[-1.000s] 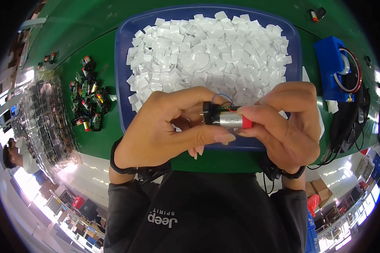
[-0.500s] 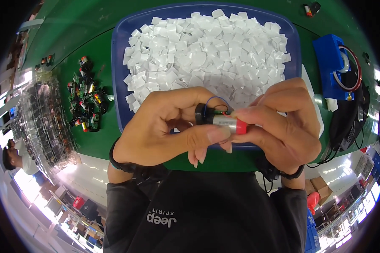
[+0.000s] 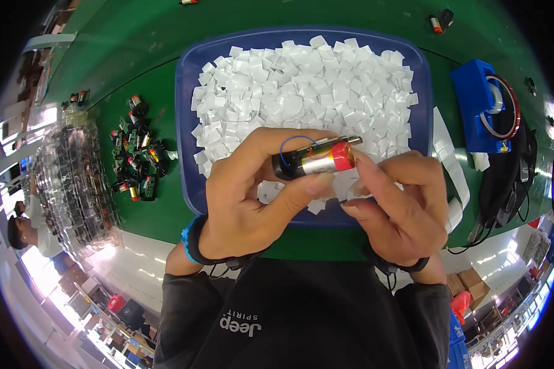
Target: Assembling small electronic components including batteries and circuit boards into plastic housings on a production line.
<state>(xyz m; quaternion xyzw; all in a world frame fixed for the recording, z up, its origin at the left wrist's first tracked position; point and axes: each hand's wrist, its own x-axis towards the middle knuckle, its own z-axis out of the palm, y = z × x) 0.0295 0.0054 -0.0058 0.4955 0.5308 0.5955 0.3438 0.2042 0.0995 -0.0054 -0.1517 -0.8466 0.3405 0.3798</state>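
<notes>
A small cylindrical battery [image 3: 319, 161], silver with a red end, is joined to a black cap and a narrow circuit board [image 3: 338, 142]. A thin blue wire loops above it. My left hand [image 3: 246, 190] grips this assembly between thumb and fingers, its red end pointing right. Close to that end is my right hand [image 3: 403, 206], thumb and index finger apart with nothing seen between them. The index fingertip is at the battery's end; whether it touches I cannot tell. Beneath both hands, many white square pieces [image 3: 301, 86] fill a blue tray [image 3: 188, 123].
On the green table, a pile of battery-and-board assemblies [image 3: 135, 147] lies left of the tray. Stacked clear plastic trays [image 3: 74, 178] stand farther left. At right are a blue tape dispenser [image 3: 474, 111], a white strip [image 3: 450, 166] and a black bag [image 3: 505, 178].
My right thumb and index finger have come off the battery's red end and spread apart. The battery, in my left hand, is tilted with its red end higher. The view has shifted slightly.
</notes>
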